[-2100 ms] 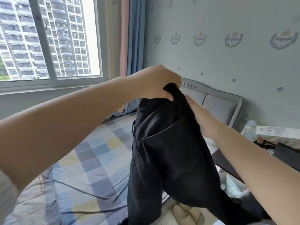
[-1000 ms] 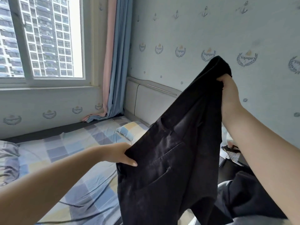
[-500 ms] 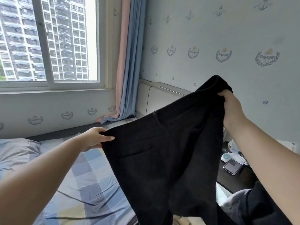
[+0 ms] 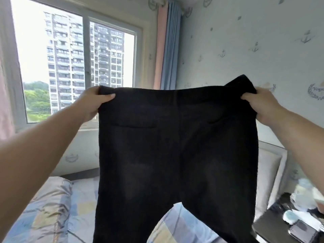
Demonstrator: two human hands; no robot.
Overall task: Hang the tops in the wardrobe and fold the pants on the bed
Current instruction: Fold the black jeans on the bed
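The left hand (image 4: 93,102) pinches the left top corner of the black pants (image 4: 175,155). Its thumb lies on the front of the cloth and the fingers curl behind. The right hand (image 4: 261,104) grips the right top corner the same way, and a bit of the cloth is bunched up above that hand. Both arms reach out in front, and the two hands are well apart, so the waist of the pants is pulled flat between them.

The pants hang down in the air, above the bed (image 4: 52,207). Two pocket slits show near the top. The two legs split lower down and run off the bottom of the view.

The bed has a sheet with blue, yellow and grey squares. A striped pillow (image 4: 43,199) lies on its left side. A grey padded headboard (image 4: 270,169) stands on the right, against the wall (image 4: 245,41). The wall is pale blue with little anchors and leaf rings on it.

A big window (image 4: 78,64) is behind the pants on the left. Tall grey buildings and green trees show through it. A pink and blue curtain (image 4: 166,46) hangs just beside the window, in the corner. Low on the right stands a dark table (image 4: 273,225) with a phone (image 4: 301,232) and some blurry things on it.
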